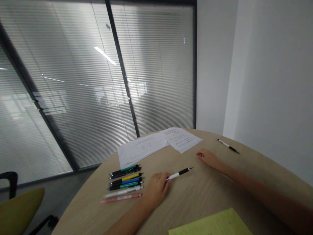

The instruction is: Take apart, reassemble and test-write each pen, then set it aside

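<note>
My left hand (157, 189) rests on the table, its fingers closed on the rear end of a white pen (181, 173) with a black grip. The pen's tip points to the right, away from the hand. My right hand (207, 157) lies on the table with its fingers curled in, and no object shows in it. Beyond it, to the right, lies a second white pen (228, 146) with a black grip. Left of my left hand, several pens lie side by side, among them a yellow pen (129, 179), a white pen (123, 192) and a pink pen (121, 198).
Printed papers (144, 147) lie along the far edge of the round wooden table (186, 202). A yellow sheet (210, 225) is at the near edge. A green chair (21, 210) stands at the left. Behind are a glass partition with blinds (161, 71) and a white wall (274, 75).
</note>
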